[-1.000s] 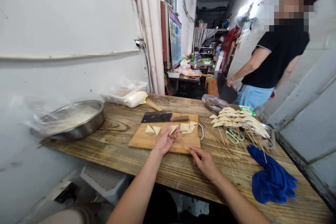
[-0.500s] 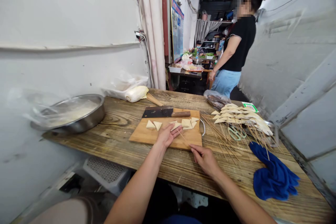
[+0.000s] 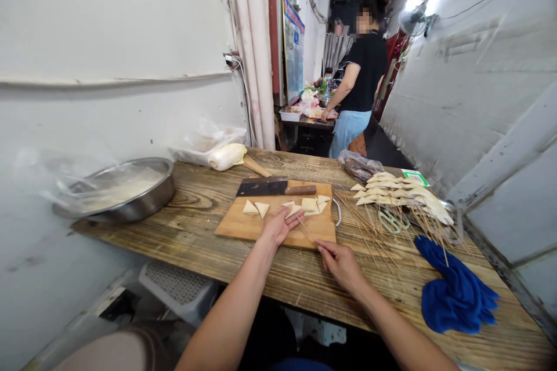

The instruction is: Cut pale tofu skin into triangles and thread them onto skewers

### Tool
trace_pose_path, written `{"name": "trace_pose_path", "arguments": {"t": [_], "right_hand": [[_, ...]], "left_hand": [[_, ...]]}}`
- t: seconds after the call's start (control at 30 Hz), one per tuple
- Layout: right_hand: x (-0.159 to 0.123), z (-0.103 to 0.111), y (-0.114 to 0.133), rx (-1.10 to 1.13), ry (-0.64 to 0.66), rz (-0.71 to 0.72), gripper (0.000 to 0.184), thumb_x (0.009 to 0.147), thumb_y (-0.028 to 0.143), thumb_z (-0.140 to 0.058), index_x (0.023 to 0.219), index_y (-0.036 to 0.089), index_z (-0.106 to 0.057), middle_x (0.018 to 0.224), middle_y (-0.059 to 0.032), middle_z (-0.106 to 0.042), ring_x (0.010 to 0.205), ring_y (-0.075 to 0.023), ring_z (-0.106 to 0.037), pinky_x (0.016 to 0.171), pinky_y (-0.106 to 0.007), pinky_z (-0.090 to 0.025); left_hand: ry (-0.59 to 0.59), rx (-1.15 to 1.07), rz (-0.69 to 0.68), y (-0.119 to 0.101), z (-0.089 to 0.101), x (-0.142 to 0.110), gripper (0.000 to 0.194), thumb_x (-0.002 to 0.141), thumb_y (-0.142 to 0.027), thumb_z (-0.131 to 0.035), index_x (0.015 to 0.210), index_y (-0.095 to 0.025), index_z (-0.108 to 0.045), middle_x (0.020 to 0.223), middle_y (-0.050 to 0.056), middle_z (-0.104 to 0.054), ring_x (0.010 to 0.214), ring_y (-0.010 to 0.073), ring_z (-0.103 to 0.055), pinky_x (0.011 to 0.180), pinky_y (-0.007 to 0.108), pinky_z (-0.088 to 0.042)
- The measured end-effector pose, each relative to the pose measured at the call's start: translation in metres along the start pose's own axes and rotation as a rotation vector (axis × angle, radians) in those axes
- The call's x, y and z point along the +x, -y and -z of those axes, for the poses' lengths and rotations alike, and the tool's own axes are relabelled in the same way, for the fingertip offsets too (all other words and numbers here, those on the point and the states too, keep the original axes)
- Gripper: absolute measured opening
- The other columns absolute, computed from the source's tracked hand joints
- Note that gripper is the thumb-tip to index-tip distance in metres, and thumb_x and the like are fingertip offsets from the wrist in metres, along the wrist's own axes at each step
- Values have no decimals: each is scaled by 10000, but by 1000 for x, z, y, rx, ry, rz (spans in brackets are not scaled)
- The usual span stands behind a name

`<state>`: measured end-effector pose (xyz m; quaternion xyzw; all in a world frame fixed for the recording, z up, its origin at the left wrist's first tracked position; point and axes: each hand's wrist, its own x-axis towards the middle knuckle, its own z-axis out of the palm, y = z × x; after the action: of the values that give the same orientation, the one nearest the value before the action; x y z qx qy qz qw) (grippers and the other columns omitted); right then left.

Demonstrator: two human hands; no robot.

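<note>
Basin (image 3: 150, 200) holds pale contents (image 3: 126, 188); left hand (image 3: 277, 226) grips pale triangle (image 3: 294, 208); right hand (image 3: 342, 264) pinches skewer (image 3: 307, 229).

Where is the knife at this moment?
In the head view, the knife lies near the centre, on the far side of the cutting board, just beyond the pale pieces.

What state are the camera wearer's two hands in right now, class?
Left hand: palm up, holding a pale triangular piece.
Right hand: closed on a thin skewer.
</note>
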<state>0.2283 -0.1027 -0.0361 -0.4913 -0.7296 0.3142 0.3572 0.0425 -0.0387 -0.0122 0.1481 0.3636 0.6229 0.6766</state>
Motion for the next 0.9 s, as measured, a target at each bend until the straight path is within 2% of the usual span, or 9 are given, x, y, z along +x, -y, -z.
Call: {"name": "trace_pose_path", "arguments": {"t": [0.7,0.9], "right_hand": [[0,0,8,33,15,-25,404,852,378,-411,1035,127,-670,470,-1,-565,442,-142,-515,512,-254,-426],[0,-7,10,50,-10,-39,417,849,377,-405,1024,106,-669,459,-5,-554,429,-142,-500,491,-254,-410]], "left_hand": [[35,4,29,-1,-1,-1,43,808,-42,-524,789,-81,-522,885,139,-639,886,283,-651,820,431,-533],[31,9,29,-1,-1,-3,37,813,-46,-516,802,-79,-527,889,144,-636,875,283,-654,801,423,-542]]}}
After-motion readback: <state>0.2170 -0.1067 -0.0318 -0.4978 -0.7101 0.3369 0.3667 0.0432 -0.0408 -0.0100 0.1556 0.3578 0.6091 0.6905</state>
